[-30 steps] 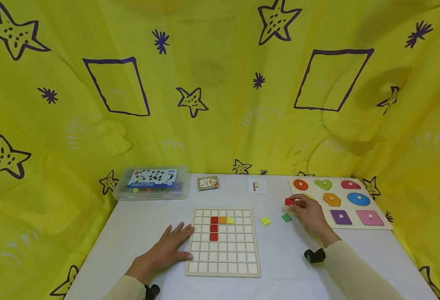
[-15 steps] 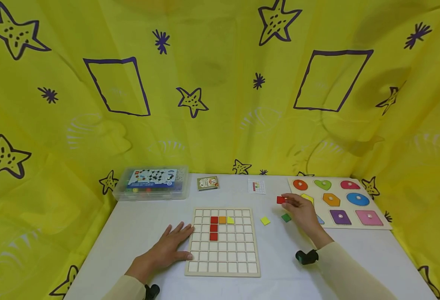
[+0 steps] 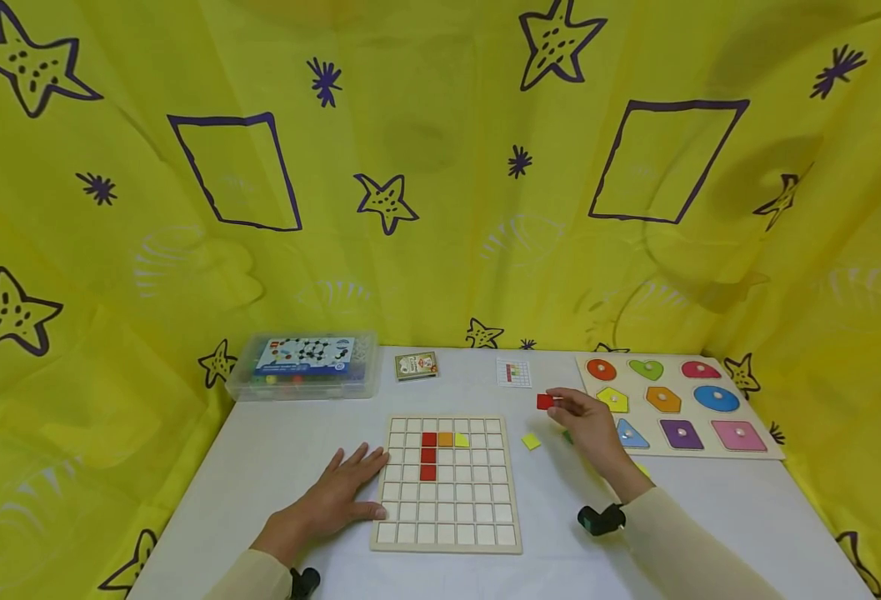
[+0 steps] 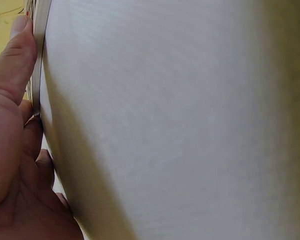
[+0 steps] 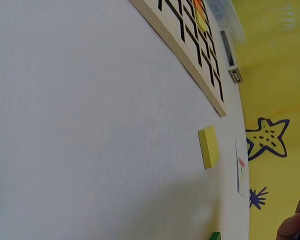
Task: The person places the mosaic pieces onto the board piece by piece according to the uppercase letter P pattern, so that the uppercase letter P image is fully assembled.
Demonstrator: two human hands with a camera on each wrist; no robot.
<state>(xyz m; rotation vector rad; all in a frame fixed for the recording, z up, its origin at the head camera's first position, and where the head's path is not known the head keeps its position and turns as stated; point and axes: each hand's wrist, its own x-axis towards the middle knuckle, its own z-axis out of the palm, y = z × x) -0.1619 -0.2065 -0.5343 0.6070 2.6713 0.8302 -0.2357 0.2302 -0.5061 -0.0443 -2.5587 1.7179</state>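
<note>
My right hand (image 3: 588, 425) pinches a red square tile (image 3: 545, 402) between thumb and fingers, held over the table right of the grid board. My left hand (image 3: 341, 495) lies flat with fingers spread, its thumb and fingertips touching the left edge of the wooden grid board (image 3: 451, 537). On the board, three red tiles (image 3: 428, 456) stand in a column, with an orange tile (image 3: 446, 439) and a yellow tile (image 3: 462, 440) beside the top one. A loose yellow tile (image 5: 208, 147) lies off the board's right side. A green tile (image 3: 567, 436) is partly hidden by my right hand.
Behind the board are a clear plastic case (image 3: 302, 367), a small box (image 3: 416, 366) and a printed pattern card (image 3: 513, 372). A knobbed shape puzzle (image 3: 758, 412) lies at the right. Another yellow piece (image 3: 643, 469) peeks out by the right wrist. Yellow curtain (image 3: 440, 250) hangs behind the table.
My right hand has moved left with the red tile, from beside the shape puzzle towards the grid board. The left hand has stayed in place.
</note>
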